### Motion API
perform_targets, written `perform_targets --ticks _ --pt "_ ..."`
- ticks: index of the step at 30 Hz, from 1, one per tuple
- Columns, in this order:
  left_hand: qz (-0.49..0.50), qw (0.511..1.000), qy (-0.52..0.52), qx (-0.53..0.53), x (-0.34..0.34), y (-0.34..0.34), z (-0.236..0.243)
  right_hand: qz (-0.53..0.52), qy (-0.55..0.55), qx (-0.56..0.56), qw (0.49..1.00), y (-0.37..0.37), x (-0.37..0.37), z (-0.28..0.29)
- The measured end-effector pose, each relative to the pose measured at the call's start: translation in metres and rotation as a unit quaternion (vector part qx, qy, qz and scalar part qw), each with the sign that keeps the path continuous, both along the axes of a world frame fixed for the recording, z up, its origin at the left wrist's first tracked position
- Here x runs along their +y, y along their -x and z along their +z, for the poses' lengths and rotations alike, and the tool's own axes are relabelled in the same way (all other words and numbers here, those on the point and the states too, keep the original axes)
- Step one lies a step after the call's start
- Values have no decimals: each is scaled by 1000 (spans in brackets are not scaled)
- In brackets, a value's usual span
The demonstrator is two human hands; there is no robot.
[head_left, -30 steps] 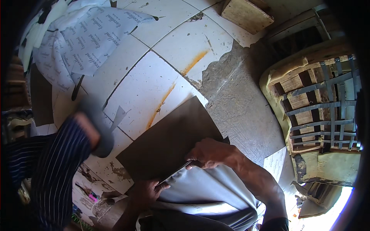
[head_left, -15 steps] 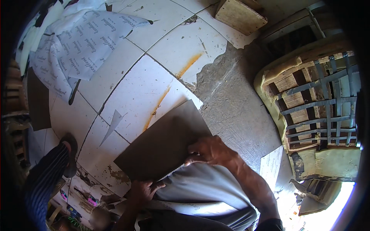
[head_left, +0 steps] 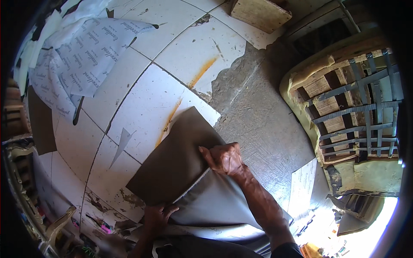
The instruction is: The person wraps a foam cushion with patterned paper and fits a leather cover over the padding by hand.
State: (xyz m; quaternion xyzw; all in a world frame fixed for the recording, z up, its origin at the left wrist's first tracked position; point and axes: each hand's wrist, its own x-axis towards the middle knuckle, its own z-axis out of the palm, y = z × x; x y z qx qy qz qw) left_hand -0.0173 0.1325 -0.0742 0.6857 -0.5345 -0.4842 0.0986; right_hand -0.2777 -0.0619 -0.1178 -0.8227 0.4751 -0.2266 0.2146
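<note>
A dark brown-grey piece of faux leather lies over the floor in front of me. Its pale, rough edge borders a larger, shinier sheet of the same material, which spreads toward my lap. My right hand is closed in a fist at the right end of that edge, thumb pressed on the dark piece, which bulges up beside it. At the piece's near corner, my left hand pinches the material between thumb and fingers. The undersides of both grips are hidden.
White cracked floor tiles meet rough bare concrete. A wooden seat frame with grey webbing stands at the right. A printed white backing sheet lies far left, a wooden box at the back. A triangular scrap lies nearby.
My right hand has curled tighter and shifted slightly left and up along the edge, bending the dark piece. Another person's leg in striped trousers has gone from the left side.
</note>
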Motion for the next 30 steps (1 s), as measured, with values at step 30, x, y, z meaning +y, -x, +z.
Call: perform_targets --ticks 30 --pt "151 949 57 -271 52 16 -39 -21 -63 141 988 -3 40 -66"
